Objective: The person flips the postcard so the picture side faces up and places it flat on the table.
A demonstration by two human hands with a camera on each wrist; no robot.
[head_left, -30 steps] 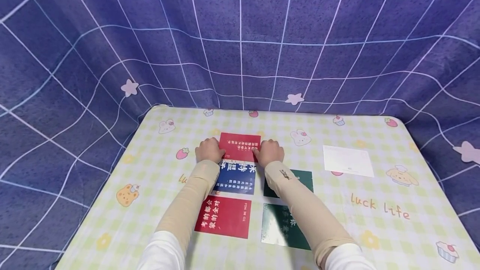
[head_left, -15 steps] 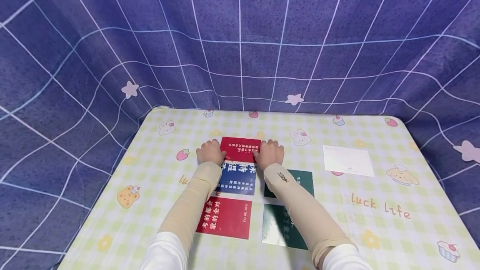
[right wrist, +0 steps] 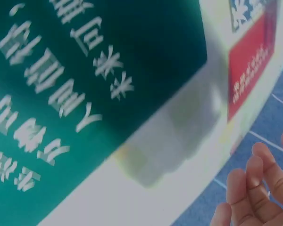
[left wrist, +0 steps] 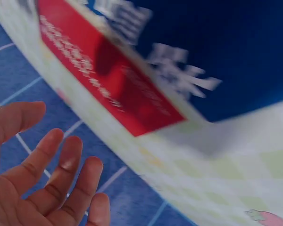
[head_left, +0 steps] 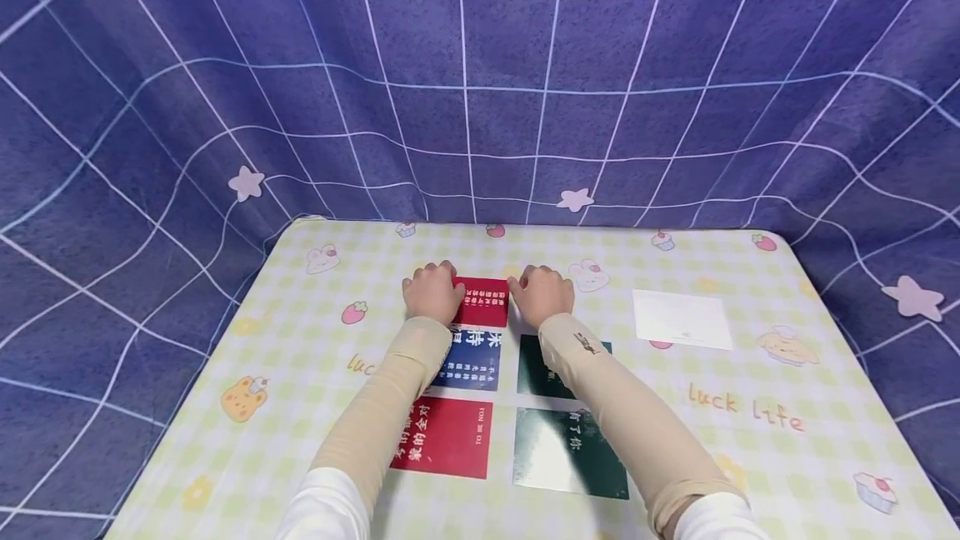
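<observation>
A red card with white writing lies flat near the far middle of the table, just beyond a blue card. At its left edge is my left hand, and at its right edge my right hand. In the left wrist view the left hand has its fingers spread and loosely bent, apart from the red card. The right wrist view shows relaxed fingers on the right hand, also off the red card. Neither hand holds anything.
Nearer the camera lie another red card and two dark green cards, one in front of the other. A white card lies to the right. Behind the patterned tablecloth hangs a blue gridded curtain.
The far red card slid slightly toward me, up to the blue card. My thumbs, earlier resting on it, have come off toward its sides. The head view has shifted a little.
</observation>
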